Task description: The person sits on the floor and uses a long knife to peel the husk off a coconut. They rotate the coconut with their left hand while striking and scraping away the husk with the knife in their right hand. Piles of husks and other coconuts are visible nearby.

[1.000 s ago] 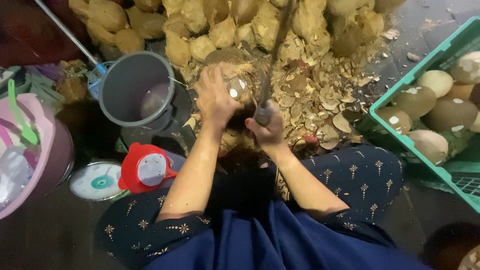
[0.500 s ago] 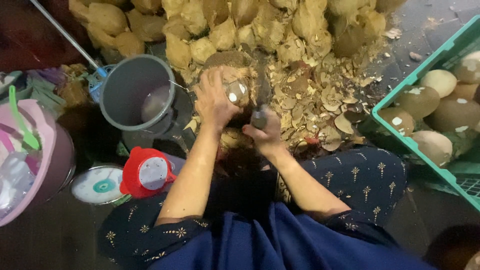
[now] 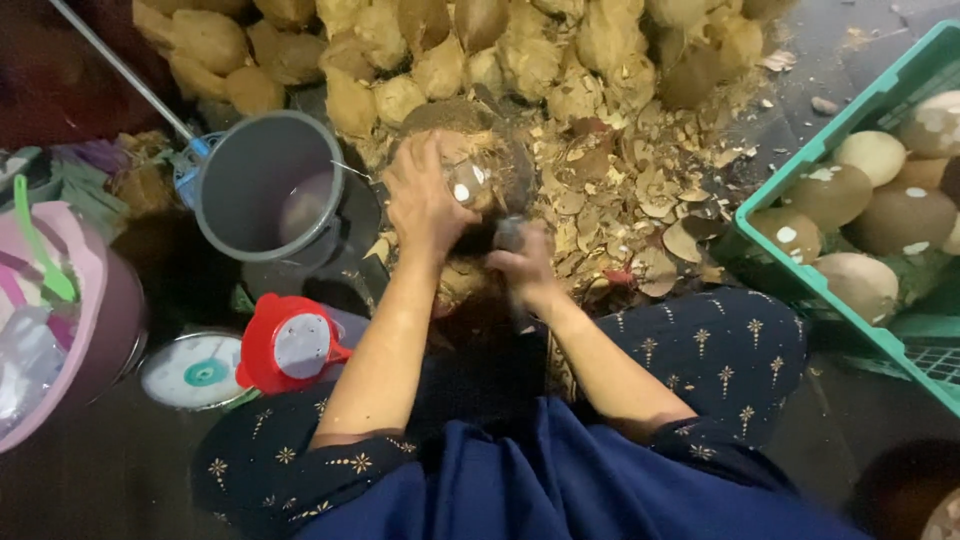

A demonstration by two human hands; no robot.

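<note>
Left hand (image 3: 425, 200) spread over a brown coconut (image 3: 478, 165), fingers wrapped on its near side, pinning it low on the floor just ahead of the knees; right hand (image 3: 525, 262) clenched round the dark handle of a chopping tool (image 3: 510, 236), touching the coconut's lower edge; blade blurred, shape undetermined. Heap of husked pieces (image 3: 440, 50) directly behind; shell chips (image 3: 640, 200) scattered right; grey bucket (image 3: 268, 185) left; green crate (image 3: 800, 275) of peeled coconuts far right.

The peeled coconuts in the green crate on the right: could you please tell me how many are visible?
6 at least: one at the top, one pale, two brown in the middle, one at the near-left wall, one nearest. More may be hidden past the frame edge.
</note>
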